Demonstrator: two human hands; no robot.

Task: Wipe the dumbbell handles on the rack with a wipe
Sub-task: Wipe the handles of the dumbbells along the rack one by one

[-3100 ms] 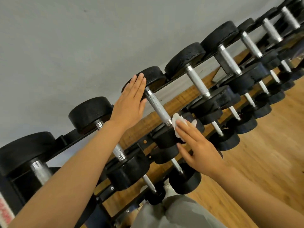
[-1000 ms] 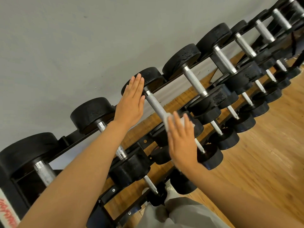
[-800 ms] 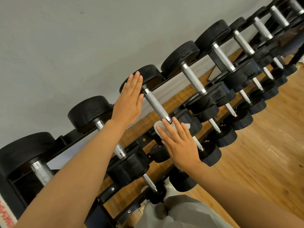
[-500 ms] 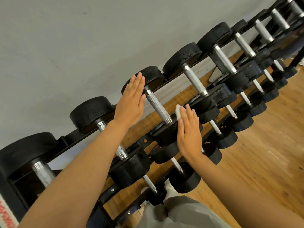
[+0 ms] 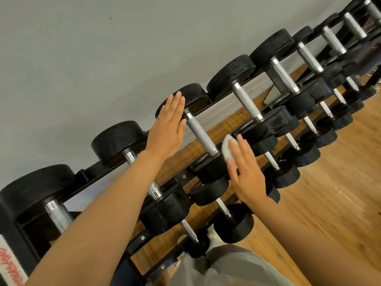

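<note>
Black rubber dumbbells sit in a long row on a dark metal rack (image 5: 99, 174) that runs along a grey wall (image 5: 82, 48), with smaller dumbbells on a lower tier and a wooden floor (image 5: 329, 182) below. The person stands right in front of it, both bare arms stretched out.

The left hand (image 5: 168, 129) lies flat, fingers straight and together, against the far head (image 5: 193, 93) of one dumbbell on the upper tier. Its grip is wide and holds nothing; it only presses on the black weight.

Just right of that hand runs the same dumbbell's knurled silver handle (image 5: 201, 134), slanting down toward the near head (image 5: 212, 170), which is partly hidden behind the right hand.

The right hand (image 5: 246, 174) is also held flat with its fingers straight, edge-on to the camera. A white wipe (image 5: 227, 148) sits under its fingertips, close to the lower end of the handle where the bar meets the near head. The wipe is pressed by straight fingers, not pinched; whether it touches the metal or only the rubber beside it, I cannot tell.

Grey trousers (image 5: 222, 267) show at the bottom edge, and a white label with red lettering (image 5: 10, 263) sits on the rack's left end.
</note>
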